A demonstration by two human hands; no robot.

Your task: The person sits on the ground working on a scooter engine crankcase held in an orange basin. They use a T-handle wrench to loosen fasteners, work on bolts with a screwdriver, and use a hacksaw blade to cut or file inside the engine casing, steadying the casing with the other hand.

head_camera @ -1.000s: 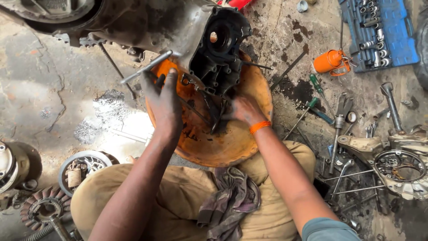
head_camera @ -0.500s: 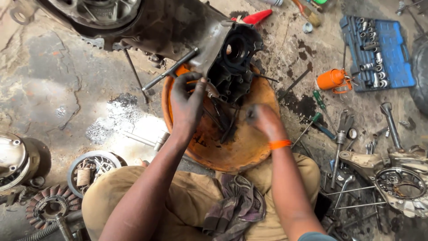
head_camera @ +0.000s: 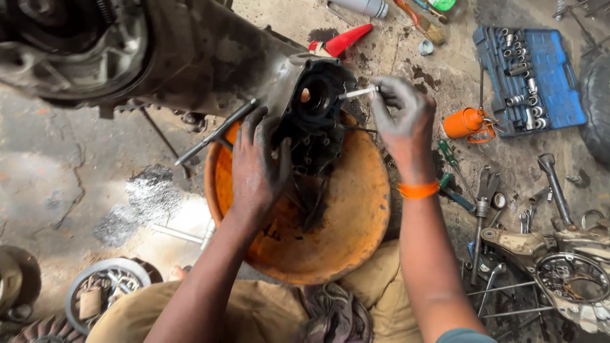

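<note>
Head view, left hand (head_camera: 257, 168) on engine case (head_camera: 314, 117) (greasy), right hand (head_camera: 397, 114) beside

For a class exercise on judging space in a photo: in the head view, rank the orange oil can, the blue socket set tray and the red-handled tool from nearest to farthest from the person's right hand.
Measured from the right hand:
1. Orange oil can, just to its right on the floor.
2. Red-handled tool, up and to the left, behind the engine casing.
3. Blue socket set tray, farther right, beyond the oil can.
</note>
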